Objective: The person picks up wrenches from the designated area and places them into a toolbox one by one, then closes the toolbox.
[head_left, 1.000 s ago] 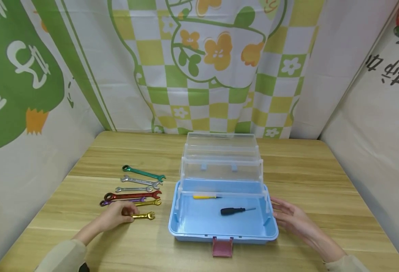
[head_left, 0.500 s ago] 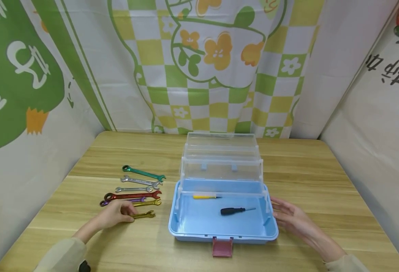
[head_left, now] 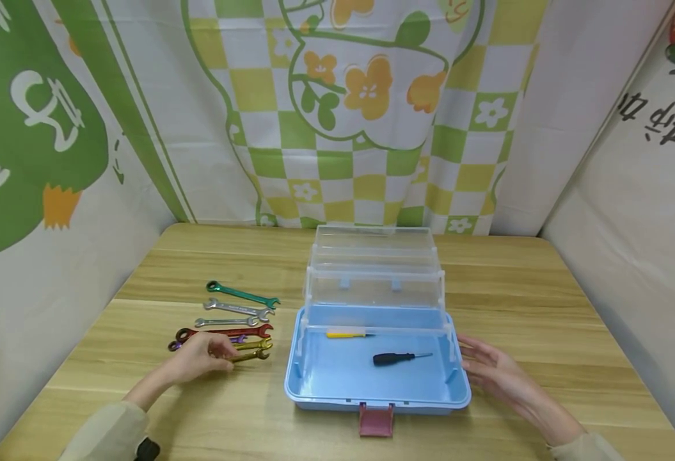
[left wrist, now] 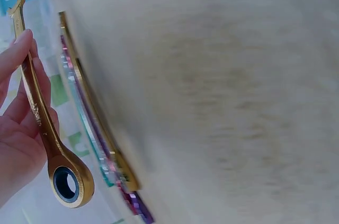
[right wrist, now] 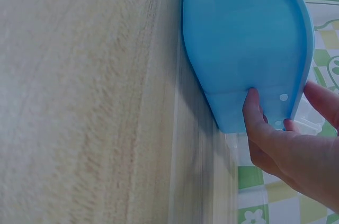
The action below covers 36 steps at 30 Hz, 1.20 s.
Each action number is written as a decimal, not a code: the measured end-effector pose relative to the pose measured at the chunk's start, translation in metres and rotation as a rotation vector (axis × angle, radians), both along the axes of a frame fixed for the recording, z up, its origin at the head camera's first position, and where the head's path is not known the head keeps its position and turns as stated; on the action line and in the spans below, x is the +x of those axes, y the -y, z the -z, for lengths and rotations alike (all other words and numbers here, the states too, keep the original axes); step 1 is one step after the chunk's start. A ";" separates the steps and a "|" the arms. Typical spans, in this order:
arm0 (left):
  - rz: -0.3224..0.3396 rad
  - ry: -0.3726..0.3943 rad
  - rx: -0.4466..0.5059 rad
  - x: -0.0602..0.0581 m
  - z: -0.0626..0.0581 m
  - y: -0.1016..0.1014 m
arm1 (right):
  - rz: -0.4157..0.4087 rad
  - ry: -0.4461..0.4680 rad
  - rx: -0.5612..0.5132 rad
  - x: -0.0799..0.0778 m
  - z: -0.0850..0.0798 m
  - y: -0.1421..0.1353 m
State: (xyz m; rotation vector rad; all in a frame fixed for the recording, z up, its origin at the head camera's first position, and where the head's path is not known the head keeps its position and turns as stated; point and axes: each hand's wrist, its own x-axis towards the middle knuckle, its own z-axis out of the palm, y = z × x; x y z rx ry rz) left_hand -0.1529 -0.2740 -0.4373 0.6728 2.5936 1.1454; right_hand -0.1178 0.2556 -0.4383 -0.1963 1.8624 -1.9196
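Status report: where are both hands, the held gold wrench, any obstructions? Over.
Left hand gripping gold wrench, off the table. Right hand touching right side of toolbox. No obstacle visible between gold wrench and toolbox.

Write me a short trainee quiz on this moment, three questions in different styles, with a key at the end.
1. Multiple choice: what does the left hand hold?
A) a red wrench
B) a gold wrench
C) a green wrench

2. True or false: the right hand is at the right side of the blue toolbox.

3. Count: how many screwdrivers lie inside the toolbox, and what colours are their handles?

Key: 1. B. 2. True. 3. Two: a yellow screwdriver and a black screwdriver.
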 end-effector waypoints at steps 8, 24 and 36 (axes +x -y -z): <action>-0.018 -0.013 -0.002 -0.003 -0.022 -0.011 | 0.001 0.008 0.027 0.000 0.000 -0.001; -0.020 -0.136 -0.034 -0.019 -0.051 -0.037 | 0.007 0.005 0.026 0.000 0.001 0.000; -0.009 -0.145 -0.049 -0.034 -0.068 -0.064 | 0.011 0.016 0.011 0.000 0.000 0.000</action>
